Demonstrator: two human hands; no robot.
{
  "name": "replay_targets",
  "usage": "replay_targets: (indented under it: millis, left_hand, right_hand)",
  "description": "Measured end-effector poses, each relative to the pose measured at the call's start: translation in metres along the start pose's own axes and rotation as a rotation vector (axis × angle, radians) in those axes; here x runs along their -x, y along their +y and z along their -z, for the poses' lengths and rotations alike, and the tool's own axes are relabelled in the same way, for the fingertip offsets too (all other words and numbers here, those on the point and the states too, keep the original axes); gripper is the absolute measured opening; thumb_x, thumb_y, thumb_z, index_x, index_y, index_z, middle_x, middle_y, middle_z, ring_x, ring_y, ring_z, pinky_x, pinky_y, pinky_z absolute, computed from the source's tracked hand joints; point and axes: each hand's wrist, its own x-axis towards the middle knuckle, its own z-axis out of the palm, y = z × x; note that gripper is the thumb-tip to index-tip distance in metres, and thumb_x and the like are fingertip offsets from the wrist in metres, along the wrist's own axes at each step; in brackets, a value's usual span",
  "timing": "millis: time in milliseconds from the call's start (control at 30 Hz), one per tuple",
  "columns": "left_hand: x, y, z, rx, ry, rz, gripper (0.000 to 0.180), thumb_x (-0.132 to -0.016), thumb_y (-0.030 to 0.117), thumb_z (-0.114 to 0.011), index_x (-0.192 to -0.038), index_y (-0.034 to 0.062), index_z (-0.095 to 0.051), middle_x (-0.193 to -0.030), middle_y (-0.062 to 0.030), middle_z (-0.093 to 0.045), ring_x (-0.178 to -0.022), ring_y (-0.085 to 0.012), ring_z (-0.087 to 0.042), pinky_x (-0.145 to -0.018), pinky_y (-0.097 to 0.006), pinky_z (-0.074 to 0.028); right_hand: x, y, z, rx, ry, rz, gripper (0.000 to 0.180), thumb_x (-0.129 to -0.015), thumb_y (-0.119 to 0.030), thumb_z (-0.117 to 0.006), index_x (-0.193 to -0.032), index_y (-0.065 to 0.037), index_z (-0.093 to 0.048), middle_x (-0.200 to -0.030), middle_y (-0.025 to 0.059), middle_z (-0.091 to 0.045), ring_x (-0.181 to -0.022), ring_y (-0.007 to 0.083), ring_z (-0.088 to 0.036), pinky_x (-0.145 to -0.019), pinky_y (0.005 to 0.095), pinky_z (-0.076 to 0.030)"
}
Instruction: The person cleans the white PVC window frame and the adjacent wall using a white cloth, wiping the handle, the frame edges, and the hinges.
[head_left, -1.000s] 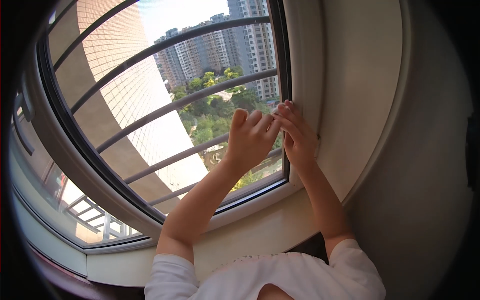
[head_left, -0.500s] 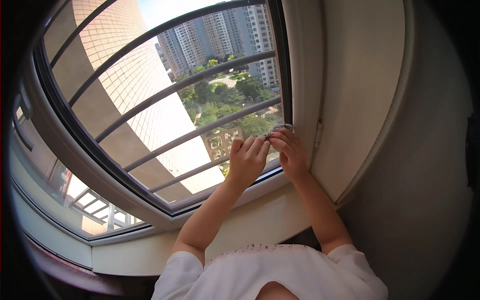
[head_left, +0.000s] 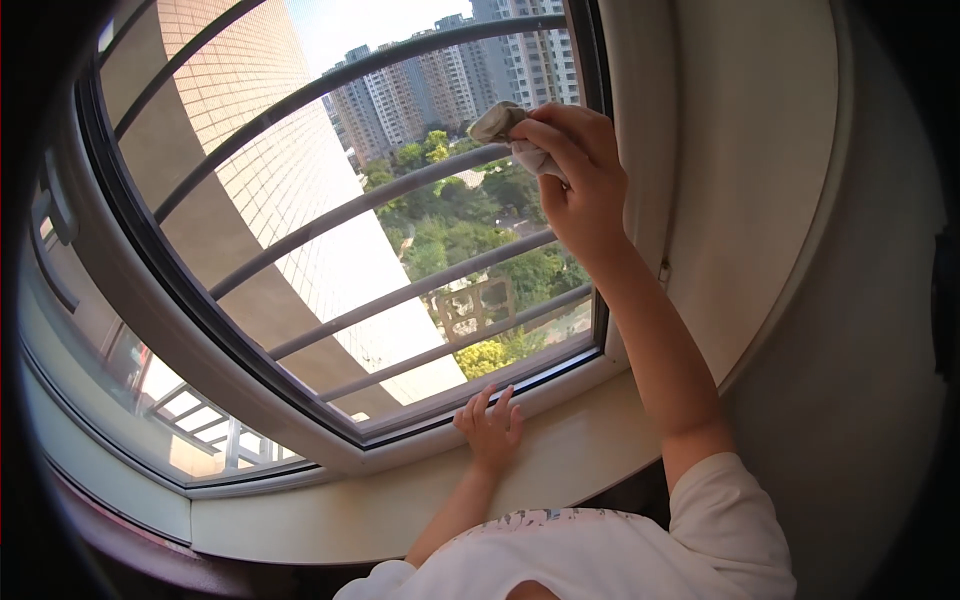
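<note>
A bunched pale cloth (head_left: 538, 160) with greyish patches is gripped in my right hand (head_left: 590, 175), raised high near the right side of the window pane (head_left: 430, 240). Part of the cloth sticks out to the left past my fingertips. Whether it presses on the glass I cannot tell. My left hand (head_left: 488, 428) is low, with its fingers spread at the bottom window frame (head_left: 560, 383), holding nothing.
Grey horizontal bars (head_left: 350, 208) cross behind the glass, with trees and tall buildings (head_left: 400, 95) beyond. A cream sill (head_left: 300, 515) runs below the frame. At the left is another window section with a handle (head_left: 60, 210). A pale side panel (head_left: 745, 170) rises at the right.
My right hand has moved up the pane with the cloth. My left hand has come away from the cloth, dropped to the lower frame and opened. The view has shifted slightly.
</note>
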Motion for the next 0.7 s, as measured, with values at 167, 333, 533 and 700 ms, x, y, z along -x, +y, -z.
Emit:
replay_targets:
  millis: [167, 333, 533, 700]
  left_hand:
    - [-0.002, -0.001, 0.003, 0.004, 0.035, 0.008, 0.034, -0.091, 0.031, -0.068, -0.123, 0.0200, -0.066, -0.137, -0.0018, -0.055, -0.125, -0.0226, -0.044, -0.101, -0.043, -0.028]
    - [-0.007, -0.001, 0.000, 0.001, 0.032, 0.004, 0.031, -0.094, 0.031, -0.065, -0.123, 0.0202, -0.066, -0.135, -0.0007, -0.056, -0.123, -0.0223, -0.044, -0.101, -0.043, -0.028]
    - [-0.002, -0.005, -0.003, -0.021, 0.052, 0.007, 0.025, -0.094, 0.031, -0.065, -0.117, 0.0219, -0.070, -0.132, 0.0027, -0.058, -0.122, -0.0198, -0.045, -0.099, -0.041, -0.027]
    - [-0.004, -0.003, 0.000, -0.027, 0.019, 0.000, 0.026, -0.091, 0.031, -0.068, -0.117, 0.0294, -0.068, -0.125, 0.0109, -0.061, -0.120, -0.0132, -0.048, -0.098, -0.039, -0.028]
  right_hand:
    - [0.135, -0.032, 0.020, 0.045, -0.164, -0.096, 0.034, -0.079, 0.003, -0.064, -0.108, -0.013, -0.071, -0.118, 0.0066, -0.064, -0.109, 0.0289, -0.060, -0.093, 0.0412, -0.052]
    - [0.204, -0.059, 0.051, 0.010, -0.381, -0.200, 0.028, -0.077, 0.002, -0.069, -0.103, -0.010, -0.071, -0.116, 0.0051, -0.064, -0.108, 0.0283, -0.060, -0.091, 0.0388, -0.054]
    - [0.015, -0.044, 0.017, 0.104, 0.208, 0.031, 0.037, -0.073, -0.004, -0.072, -0.107, -0.017, -0.073, -0.116, 0.0029, -0.065, -0.104, 0.0250, -0.060, -0.085, 0.0364, -0.052]
    - [0.046, -0.042, -0.025, 0.014, -0.024, 0.067, 0.029, -0.077, -0.005, -0.073, -0.106, -0.013, -0.070, -0.116, 0.0022, -0.065, -0.109, 0.0233, -0.059, -0.092, 0.0380, -0.049]
